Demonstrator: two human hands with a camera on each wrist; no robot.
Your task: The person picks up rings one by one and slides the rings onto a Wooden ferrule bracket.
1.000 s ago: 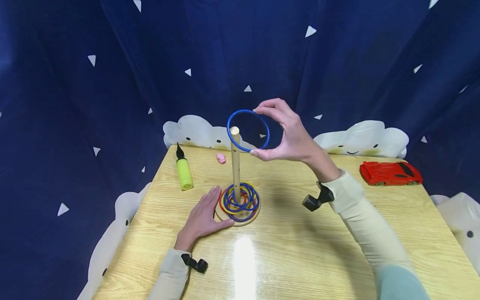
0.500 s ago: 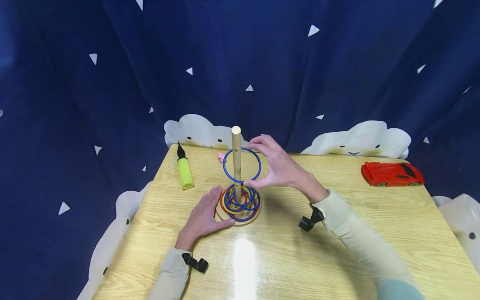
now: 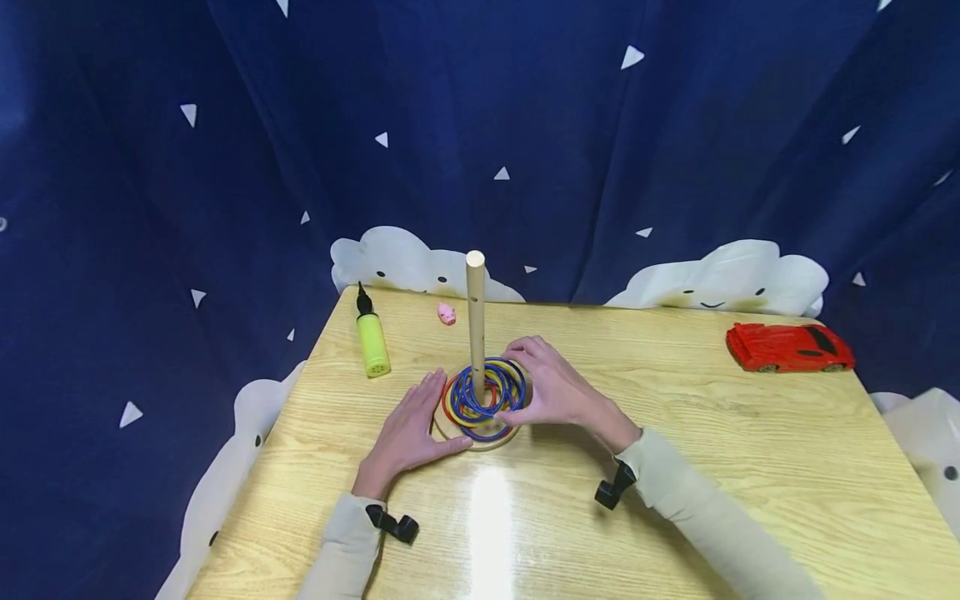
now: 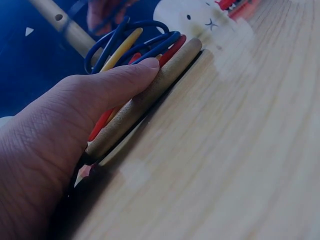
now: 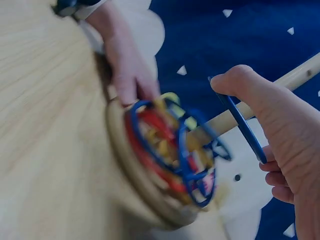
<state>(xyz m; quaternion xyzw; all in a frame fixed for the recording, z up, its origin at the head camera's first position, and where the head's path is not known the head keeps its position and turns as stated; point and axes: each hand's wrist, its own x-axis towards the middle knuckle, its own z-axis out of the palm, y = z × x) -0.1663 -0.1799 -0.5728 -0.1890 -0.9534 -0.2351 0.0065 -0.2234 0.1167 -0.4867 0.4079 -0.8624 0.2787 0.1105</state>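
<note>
A wooden peg [image 3: 476, 325] rises from a round wooden base [image 3: 489, 447], with red, yellow and blue rings heaped around its foot. My left hand [image 3: 405, 433] lies against the left side of the base, fingers straight and thumb [image 4: 127, 80] across its rim. My right hand [image 3: 555, 387] pinches a blue ring [image 5: 245, 130] between thumb and fingers. That ring encircles the peg low down, just above the heap. In the right wrist view the heaped rings [image 5: 145, 165] are blurred, and the held ring shows edge-on, tilted.
A yellow-green hand pump [image 3: 372, 342] with a black nozzle lies at the back left. Near it is a small pink pig figure [image 3: 446, 313]. A red toy car [image 3: 790, 347] stands at the back right of the wooden table [image 3: 645, 358]. Behind hangs a dark blue curtain [image 3: 480, 100].
My right hand has brought the blue ring down from the peg's top, along the peg, to just above the other rings. The left hand has stayed at the base.
</note>
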